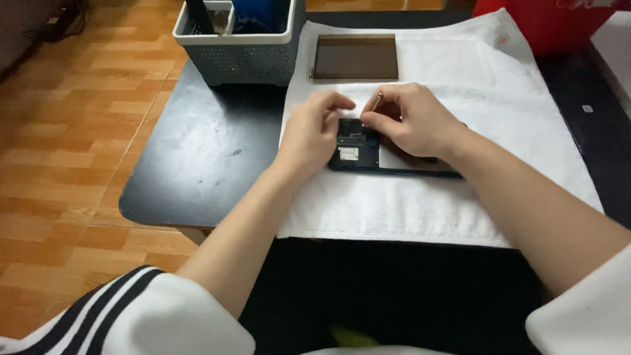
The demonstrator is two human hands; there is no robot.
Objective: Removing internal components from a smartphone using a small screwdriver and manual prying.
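The opened phone (358,152) lies on the white towel (460,197), directly under both hands. The left hand (310,131) pinches its upper end; the right hand (411,118), just beside, grips a thin tool (376,100) over it.

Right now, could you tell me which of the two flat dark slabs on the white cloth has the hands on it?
The opened phone nearest the person, its insides showing, under the left hand and right hand. The brownish panel lies untouched farther back.

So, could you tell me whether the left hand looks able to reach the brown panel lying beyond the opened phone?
Probably yes. The left hand rests on the opened phone, and only bare white cloth lies between it and the brown panel; the grey basket stands off to the side.
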